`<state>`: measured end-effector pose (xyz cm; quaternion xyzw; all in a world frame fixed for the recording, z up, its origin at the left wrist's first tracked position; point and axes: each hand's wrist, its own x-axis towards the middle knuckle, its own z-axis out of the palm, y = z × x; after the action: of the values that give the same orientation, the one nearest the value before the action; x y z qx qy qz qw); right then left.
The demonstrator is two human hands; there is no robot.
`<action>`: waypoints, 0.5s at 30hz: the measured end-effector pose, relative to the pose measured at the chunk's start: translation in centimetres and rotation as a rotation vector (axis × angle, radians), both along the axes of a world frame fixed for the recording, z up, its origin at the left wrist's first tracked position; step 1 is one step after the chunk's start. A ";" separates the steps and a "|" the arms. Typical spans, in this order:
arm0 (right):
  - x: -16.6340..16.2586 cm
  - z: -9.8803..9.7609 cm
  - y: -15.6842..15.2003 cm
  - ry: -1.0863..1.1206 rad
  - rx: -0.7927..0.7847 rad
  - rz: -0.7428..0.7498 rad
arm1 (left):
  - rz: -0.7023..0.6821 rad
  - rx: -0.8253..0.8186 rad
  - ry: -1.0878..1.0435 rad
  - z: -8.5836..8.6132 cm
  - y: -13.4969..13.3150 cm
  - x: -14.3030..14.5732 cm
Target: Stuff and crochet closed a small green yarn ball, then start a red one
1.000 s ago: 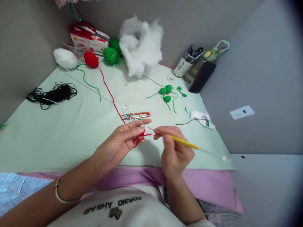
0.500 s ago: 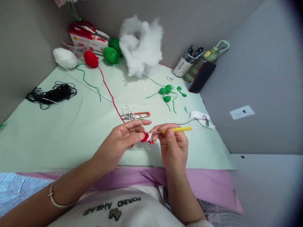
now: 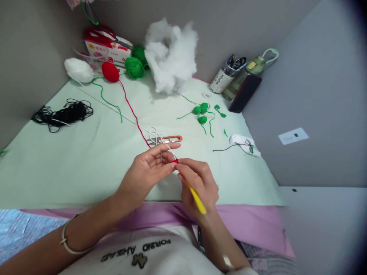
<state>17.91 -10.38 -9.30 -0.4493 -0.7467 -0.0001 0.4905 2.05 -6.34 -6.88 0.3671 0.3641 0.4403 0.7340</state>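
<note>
My left hand (image 3: 151, 162) pinches a small red crochet piece (image 3: 175, 160) between thumb and fingers, its index finger stretched out. White yarn (image 3: 171, 152) runs over that hand to the piece. My right hand (image 3: 199, 183) is closed around a yellow-handled crochet hook (image 3: 197, 199), whose handle slants down toward my wrist. Its fingertips meet the crochet piece and cover most of it; the hook's working tip is hidden. Just beyond my left hand lie orange-handled thread snips (image 3: 172, 138), with loops of white yarn across their blades.
Behind are a red yarn ball (image 3: 110, 71), white yarn ball (image 3: 78, 70), green yarn (image 3: 134, 68) and white stuffing (image 3: 171, 57). Black yarn (image 3: 63, 114) lies left. Small green crocheted balls (image 3: 202, 120) lie right of centre, before a pen cup (image 3: 222, 79) and phone (image 3: 245, 93).
My right hand has turned over and moved slightly left, covering the piece. The hook's handle has swung from pointing right to pointing down toward me. My left hand has barely moved.
</note>
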 end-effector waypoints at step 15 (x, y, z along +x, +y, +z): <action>-0.5 1.4 1.2 0.778 -0.305 0.130 | -0.092 -0.136 -0.034 0.3 0.4 -0.5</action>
<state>17.37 -9.15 -7.90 -0.4353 -0.5240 0.3111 0.6627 1.51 -5.94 -6.58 0.3254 0.3634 0.3865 0.7827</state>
